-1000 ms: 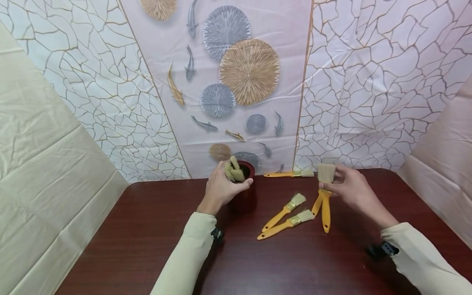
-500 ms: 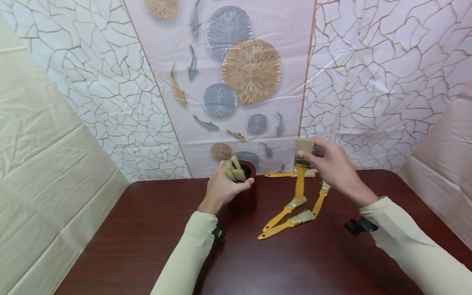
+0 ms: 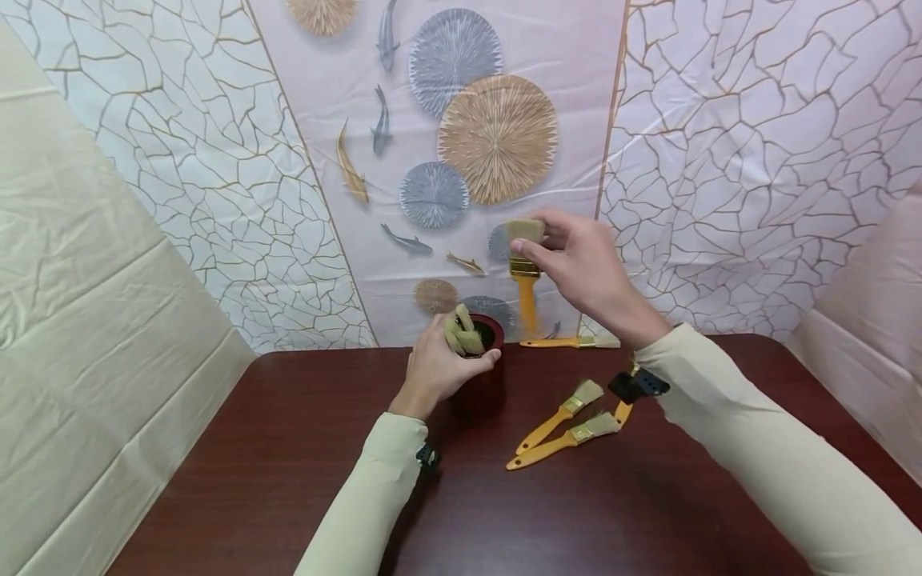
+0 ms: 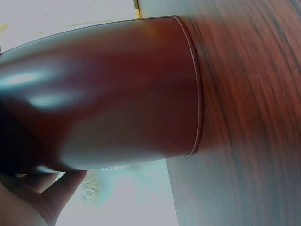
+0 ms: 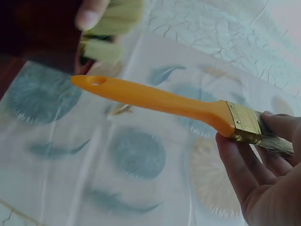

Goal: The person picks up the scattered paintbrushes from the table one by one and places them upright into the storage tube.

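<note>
My left hand [image 3: 438,364] grips the dark red cylindrical cup [image 3: 481,392] near its rim; the cup stands upright on the table. Several paintbrushes [image 3: 470,342] are in it, bristles up. The left wrist view is filled by the glossy cup wall [image 4: 113,94], with fingers at lower left. Above and right of the cup, my right hand [image 3: 587,268] pinches a paintbrush [image 3: 527,296] at its bristle end. Its yellow handle hangs down, and in the right wrist view the handle's tip reaches close to the cup's rim.
Two yellow-handled brushes [image 3: 565,442] lie right of the cup, and a third brush [image 3: 623,414] is partly covered by my right wrist. Another brush [image 3: 569,342] lies along the table's back edge. Patterned cloth [image 3: 446,200] rises behind the dark wood table [image 3: 324,472].
My right hand has lifted the paintbrush off the right side of the table and carried it left and up toward the cup. The left hand keeps its grip on the cup.
</note>
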Demonstrator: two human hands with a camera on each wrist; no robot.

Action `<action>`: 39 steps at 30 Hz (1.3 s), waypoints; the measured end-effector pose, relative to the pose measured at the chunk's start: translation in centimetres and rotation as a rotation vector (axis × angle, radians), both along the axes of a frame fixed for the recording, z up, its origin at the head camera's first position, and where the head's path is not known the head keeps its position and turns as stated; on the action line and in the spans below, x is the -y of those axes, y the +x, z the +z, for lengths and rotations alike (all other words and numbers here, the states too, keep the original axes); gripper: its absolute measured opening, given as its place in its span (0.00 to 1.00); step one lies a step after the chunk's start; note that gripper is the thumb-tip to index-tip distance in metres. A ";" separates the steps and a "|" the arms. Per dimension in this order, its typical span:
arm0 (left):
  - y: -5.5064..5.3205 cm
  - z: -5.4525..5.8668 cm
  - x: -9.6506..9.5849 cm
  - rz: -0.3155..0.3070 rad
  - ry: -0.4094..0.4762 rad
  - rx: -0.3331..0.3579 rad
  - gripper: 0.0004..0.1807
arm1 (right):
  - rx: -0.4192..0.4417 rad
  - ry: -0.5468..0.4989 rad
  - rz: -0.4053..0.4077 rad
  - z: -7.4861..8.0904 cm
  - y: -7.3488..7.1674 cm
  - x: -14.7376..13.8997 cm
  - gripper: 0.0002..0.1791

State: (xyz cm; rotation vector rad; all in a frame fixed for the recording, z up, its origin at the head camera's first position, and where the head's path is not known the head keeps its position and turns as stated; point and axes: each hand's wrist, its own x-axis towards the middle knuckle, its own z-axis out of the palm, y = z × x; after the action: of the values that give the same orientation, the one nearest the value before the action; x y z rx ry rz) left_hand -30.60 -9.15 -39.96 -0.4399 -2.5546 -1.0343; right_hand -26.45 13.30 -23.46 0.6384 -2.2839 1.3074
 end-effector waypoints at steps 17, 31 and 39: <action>0.0 -0.1 0.2 0.011 0.021 0.013 0.41 | -0.042 0.105 0.041 -4.1 -3.9 4.5 0.10; -0.3 -0.1 -0.2 -0.010 0.019 0.008 0.39 | 0.105 0.310 -0.035 -8.2 -4.3 5.7 0.09; -0.3 0.0 -0.1 0.032 0.007 0.037 0.39 | 0.185 0.265 0.023 -8.6 -3.0 6.5 0.21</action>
State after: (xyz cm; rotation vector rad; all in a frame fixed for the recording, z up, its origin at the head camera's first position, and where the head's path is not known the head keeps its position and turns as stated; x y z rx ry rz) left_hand -30.86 -9.03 -39.92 -0.3797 -2.5806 -1.0495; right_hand -29.48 6.83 -32.02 0.6547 -2.6369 1.1235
